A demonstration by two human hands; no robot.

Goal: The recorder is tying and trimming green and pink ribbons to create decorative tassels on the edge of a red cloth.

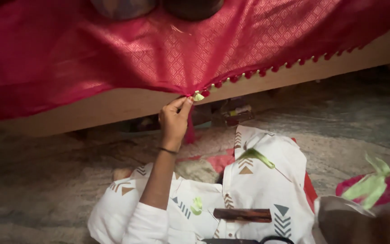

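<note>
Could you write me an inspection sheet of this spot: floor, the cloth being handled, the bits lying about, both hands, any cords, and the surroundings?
Surface: speckled stone floor, with the person sitting on it.
Job's things: red patterned cloth draped over a wooden ledge; red tassels along its hem, one yellow-green tassel at the pinch point.
Clutter: green thread scraps, a dark wooden stick on the lap, small objects under the ledge, too dim to name.
Hands: left hand pinches the hem; right hand not in view.
Cables: nothing seen.
Surroundings: two rounded objects on the cloth above.

red patterned cloth [159, 54] | draped over wooden edge | green tassel [198, 96] at hem
</note>
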